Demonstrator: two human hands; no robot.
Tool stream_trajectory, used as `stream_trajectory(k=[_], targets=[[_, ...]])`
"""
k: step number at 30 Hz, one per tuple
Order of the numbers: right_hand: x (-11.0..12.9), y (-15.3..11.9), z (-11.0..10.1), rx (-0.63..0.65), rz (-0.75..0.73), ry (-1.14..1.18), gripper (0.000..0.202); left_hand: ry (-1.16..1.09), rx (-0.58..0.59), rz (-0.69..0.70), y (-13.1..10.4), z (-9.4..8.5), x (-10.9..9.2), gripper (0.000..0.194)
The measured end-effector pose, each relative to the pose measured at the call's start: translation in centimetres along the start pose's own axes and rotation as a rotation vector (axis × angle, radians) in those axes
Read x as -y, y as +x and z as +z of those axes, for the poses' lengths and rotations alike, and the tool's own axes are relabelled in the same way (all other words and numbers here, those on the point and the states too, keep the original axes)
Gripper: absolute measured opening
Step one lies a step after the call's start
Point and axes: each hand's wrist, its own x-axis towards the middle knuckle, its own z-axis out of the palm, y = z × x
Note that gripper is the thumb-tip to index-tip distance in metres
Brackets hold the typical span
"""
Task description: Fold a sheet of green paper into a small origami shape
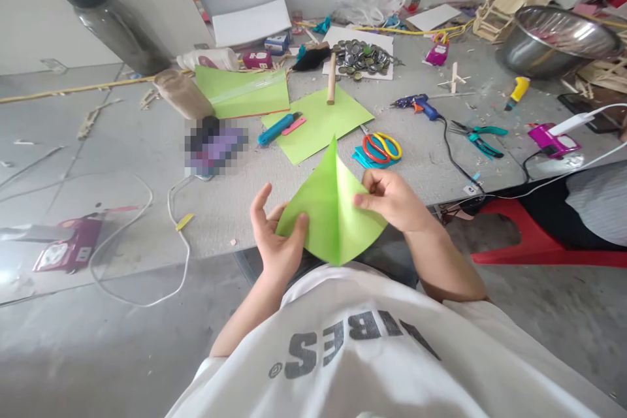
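Observation:
A piece of green paper (321, 215) with a crease down its middle is held up at the table's front edge, its pointed tip facing away from me. My left hand (280, 235) pinches its left corner between thumb and fingers, with the index finger raised. On the opposite side my right hand (392, 199) grips the right edge, thumb on top. Beyond the tip a green sheet (313, 144) lies on the table, with a blue cutter (278, 130) and a wooden stick (332, 81) on it. Scissors with red and yellow handles (381, 147) rest on blue pieces just beyond my right hand.
A glue gun (416, 105), pliers (481, 137) and a metal bowl (553, 46) are at the right. Bottle caps (362, 57) lie at the back. White cable (183, 268) hangs over the front edge at left. Beside me at right are a red stool (524, 241) and part of a person (600, 202).

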Motion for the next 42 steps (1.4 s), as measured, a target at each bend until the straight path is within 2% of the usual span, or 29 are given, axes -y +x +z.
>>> stream_trajectory(k=[2,4,7,9,11,15,16,17,19,21,24,27,30,35,38,40,42], targets=[[-0.6,0.4,-1.7,-0.162,0.007,-0.12,0.077,0.082,-0.087,-0.025,0.5,-0.9,1.0,0.073],[-1.6,0.8,-2.8,-0.264,0.011,-0.197,0.072,0.163,-0.103,-0.02,1.0,-1.8,2.0,0.081],[-3.2,1.1,-3.4,-0.318,0.019,-0.325,0.057,0.32,-0.079,-0.003,1.4,-2.8,3.1,0.09],[-4.0,1.0,-3.3,-0.308,0.006,-0.433,0.044,0.462,-0.051,0.026,1.6,-3.2,3.5,0.089],[-4.3,0.7,-3.1,-0.27,-0.015,-0.56,0.036,0.609,-0.032,0.099,1.8,-3.4,3.7,0.074],[-4.3,0.0,-3.2,-0.168,-0.052,-0.779,0.022,0.857,-0.055,0.324,2.3,-4.4,3.8,0.022],[-4.3,-0.2,-3.3,-0.133,-0.066,-0.814,0.02,0.888,-0.015,0.367,2.4,-5.0,3.8,0.015],[-4.3,-0.4,-3.4,-0.096,-0.081,-0.842,0.02,0.895,0.072,0.404,2.5,-5.6,3.7,0.02],[-4.3,-0.7,-3.6,-0.024,-0.104,-0.886,0.027,0.837,0.354,0.474,2.4,-6.9,3.5,0.042],[-4.3,-1.1,-3.9,0.028,-0.109,-0.904,0.033,0.781,0.57,0.523,2.0,-8.1,3.1,0.056],[-4.2,-1.5,-4.8,0.114,-0.148,-0.914,0.037,0.76,0.692,0.538,1.3,-9.3,2.4,0.063],[-4.4,-1.9,-6.1,0.242,-0.266,-0.923,0.044,0.736,0.679,0.525,0.9,-9.5,2.4,0.053],[-4.8,-2.3,-7.1,0.294,-0.385,-0.933,0.051,0.684,0.583,0.548,0.8,-9.3,2.9,0.039],[-6.4,-3.0,-7.3,0.231,-0.547,-1.112,0.048,0.613,0.489,0.564,1.0,-8.8,3.7,0.028],[-7.7,-3.3,-6.8,0.081,-0.614,-1.195,0.033,0.634,0.498,0.544,1.0,-8.8,3.6,0.029],[-8.3,-3.4,-6.4,0.0,-0.73,-1.24,0.025,0.646,0.507,0.549,1.0,-8.8,3.6,0.03],[-8.5,-3.3,-6.1,0.031,-0.852,-1.249,0.026,0.649,0.513,0.576,1.0,-9.0,3.6,0.033]])
